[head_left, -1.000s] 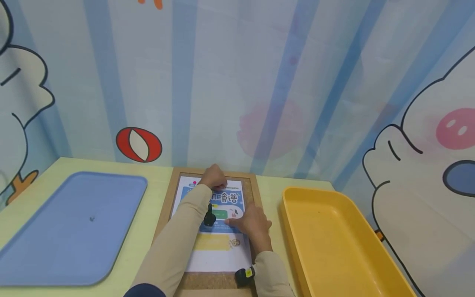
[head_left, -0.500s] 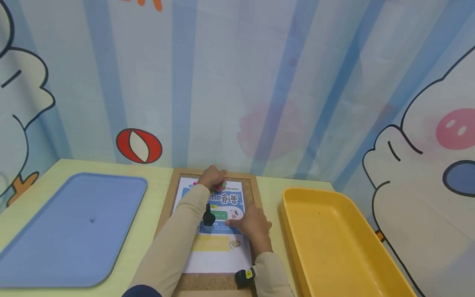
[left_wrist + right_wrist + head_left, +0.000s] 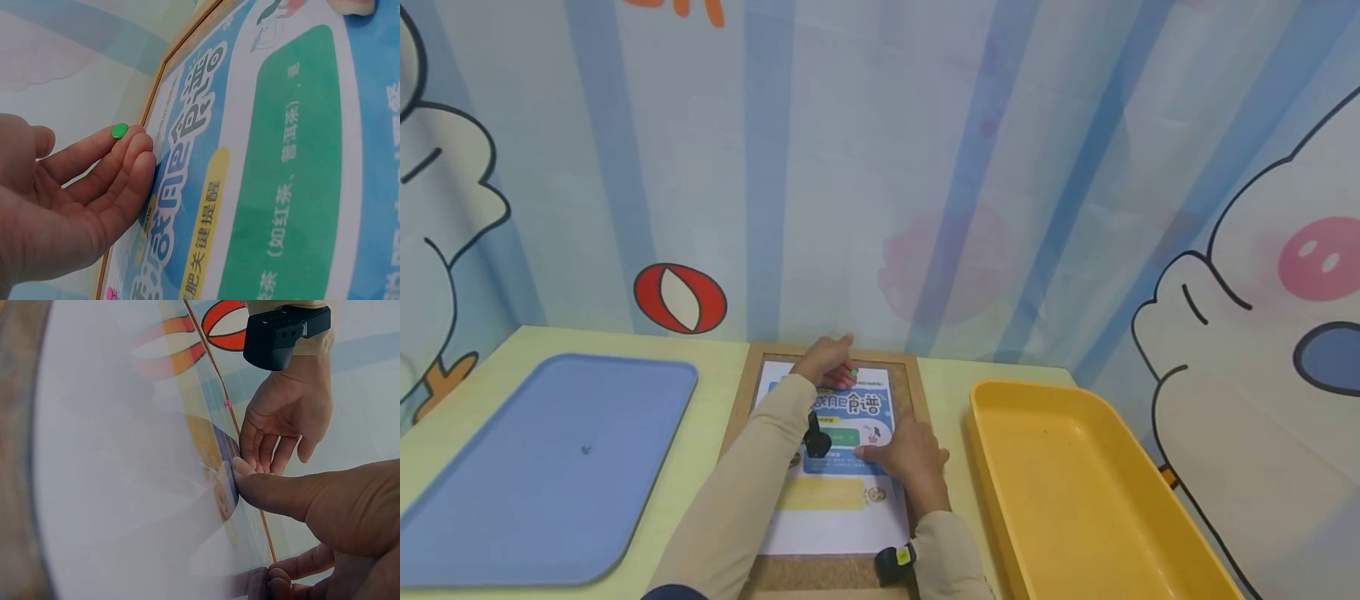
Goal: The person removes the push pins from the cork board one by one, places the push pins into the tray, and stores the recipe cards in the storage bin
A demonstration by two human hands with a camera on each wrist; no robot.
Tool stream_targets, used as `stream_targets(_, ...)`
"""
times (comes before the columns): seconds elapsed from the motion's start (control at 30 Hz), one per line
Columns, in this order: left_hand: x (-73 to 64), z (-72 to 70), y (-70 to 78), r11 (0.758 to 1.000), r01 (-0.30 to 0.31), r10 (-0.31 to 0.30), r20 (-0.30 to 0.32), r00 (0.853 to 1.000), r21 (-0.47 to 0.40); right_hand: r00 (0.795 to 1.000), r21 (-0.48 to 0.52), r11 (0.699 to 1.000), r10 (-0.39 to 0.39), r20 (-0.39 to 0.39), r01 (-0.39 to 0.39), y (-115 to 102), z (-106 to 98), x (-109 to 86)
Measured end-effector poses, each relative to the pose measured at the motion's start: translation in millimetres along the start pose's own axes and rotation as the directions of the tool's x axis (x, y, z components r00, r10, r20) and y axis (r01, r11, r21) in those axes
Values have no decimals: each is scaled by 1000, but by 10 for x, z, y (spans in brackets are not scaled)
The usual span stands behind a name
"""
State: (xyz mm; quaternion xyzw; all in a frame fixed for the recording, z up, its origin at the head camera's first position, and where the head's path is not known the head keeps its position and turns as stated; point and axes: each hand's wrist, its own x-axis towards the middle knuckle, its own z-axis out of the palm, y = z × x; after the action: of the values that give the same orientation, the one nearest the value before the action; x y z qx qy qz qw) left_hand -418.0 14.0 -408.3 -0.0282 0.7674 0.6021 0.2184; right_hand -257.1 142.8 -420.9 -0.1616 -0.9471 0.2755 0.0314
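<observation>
A printed blue-and-white sheet (image 3: 831, 529) lies on a wood-framed cork board (image 3: 827, 573). Near the board's top edge is my left hand (image 3: 823, 363), its fingers loosely bent. A small green oval piece, seemingly a pin head (image 3: 120, 130), rests against the index fingertip, the thumb held apart from it. Any shaft is hidden. My right hand (image 3: 913, 458) rests at the sheet's right side, thumb stretched over the paper, the other fingers spread towards the frame. A pink pin (image 3: 111, 292) sits at the sheet's upper left.
A flat blue tray (image 3: 572, 483) lies on the pale yellow table (image 3: 722, 358) to the left. At the right stands a yellow tray (image 3: 1060, 500) with raised sides. A striped cartoon curtain (image 3: 865, 167) hangs behind the table.
My left hand has turned and shifted slightly left, its fingers loosening from a closer grip so the green piece comes into view. My right hand keeps its place.
</observation>
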Motion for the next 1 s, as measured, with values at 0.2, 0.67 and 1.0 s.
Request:
stream_targets(0.2, -47, -23, -17, 1000, -10, 10, 9, 1000, 8, 1000, 4, 1000, 5, 4, -5, -4, 20, 0)
stream_targets(0.67, -170, -22, -107, 998, -53, 54, -14, 998, 37, 1000, -22, 1000, 1, -6, -1, -14, 42, -2)
stream_targets(1.0, -269, 7, -198, 996, -84, 84, 7, 996, 3, 1000, -15, 1000, 4, -6, -4, -14, 22, -5)
